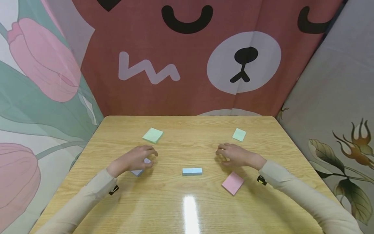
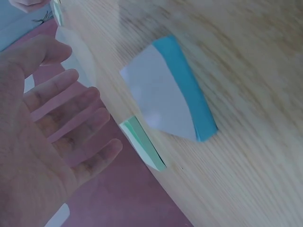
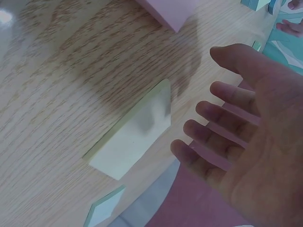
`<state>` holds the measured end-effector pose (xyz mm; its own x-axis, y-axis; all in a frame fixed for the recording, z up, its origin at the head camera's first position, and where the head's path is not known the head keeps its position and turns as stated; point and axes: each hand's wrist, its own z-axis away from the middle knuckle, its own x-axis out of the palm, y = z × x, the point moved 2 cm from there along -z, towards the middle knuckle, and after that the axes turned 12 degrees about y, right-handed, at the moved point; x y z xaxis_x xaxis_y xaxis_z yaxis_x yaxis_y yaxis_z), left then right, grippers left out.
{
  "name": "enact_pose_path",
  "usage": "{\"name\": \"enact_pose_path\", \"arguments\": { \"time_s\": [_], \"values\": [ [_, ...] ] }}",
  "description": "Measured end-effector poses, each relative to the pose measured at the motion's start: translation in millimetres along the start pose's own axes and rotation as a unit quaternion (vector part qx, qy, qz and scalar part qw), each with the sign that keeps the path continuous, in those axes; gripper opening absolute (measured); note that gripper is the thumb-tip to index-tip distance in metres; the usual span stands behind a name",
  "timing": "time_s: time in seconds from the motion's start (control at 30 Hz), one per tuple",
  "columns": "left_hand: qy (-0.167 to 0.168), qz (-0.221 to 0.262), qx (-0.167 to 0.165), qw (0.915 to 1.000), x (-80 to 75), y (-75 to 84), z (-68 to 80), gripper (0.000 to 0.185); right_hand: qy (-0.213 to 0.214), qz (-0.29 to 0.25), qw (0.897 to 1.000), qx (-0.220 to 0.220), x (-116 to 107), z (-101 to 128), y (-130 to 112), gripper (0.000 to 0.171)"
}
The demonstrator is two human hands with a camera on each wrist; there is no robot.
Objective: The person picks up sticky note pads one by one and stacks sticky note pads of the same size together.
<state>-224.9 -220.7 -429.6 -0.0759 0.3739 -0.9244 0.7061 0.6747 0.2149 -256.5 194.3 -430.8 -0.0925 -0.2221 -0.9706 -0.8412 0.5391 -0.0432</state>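
We see the left hand (image 1: pixel 135 160) hovering with relaxed, spread fingers over a blue pad (image 1: pixel 138 170) on the desk (image 1: pixel 187 208). The right hand (image 1: pixel 235 155), its grip equally loose and empty, hangs above a pale yellow pad (image 3: pixel 135 133).

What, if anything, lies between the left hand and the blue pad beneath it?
Nothing visible does. The left hand hovers directly over the blue pad, fingers open in the left wrist view, with only bare table around. The green pad lies beyond, out of the way.
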Motion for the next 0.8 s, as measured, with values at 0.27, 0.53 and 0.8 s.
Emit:
{"name": "enact_pose_path", "arguments": {
  "time_s": [0.27, 0.53, 0.8],
  "values": [
    [-0.009, 0.002, -0.016, 0.9998, -5.3, -3.8, 7.5, 0.031, -0.019, -0.007, 1.000, 0.021, 0, 5, 8, 0.050],
    [-0.026, -0.007, -0.038, 0.9989, -8.3, -9.0, 16.1, 0.032, -0.026, -0.015, 0.999, 0.044, -1, 13, 22, 0.062],
    [-0.025, -0.011, -0.045, 0.9986, -12.7, -8.6, 20.9, 0.033, -0.031, -0.036, 0.997, 0.057, -1, 21, 33, 0.065]
  ]
}}
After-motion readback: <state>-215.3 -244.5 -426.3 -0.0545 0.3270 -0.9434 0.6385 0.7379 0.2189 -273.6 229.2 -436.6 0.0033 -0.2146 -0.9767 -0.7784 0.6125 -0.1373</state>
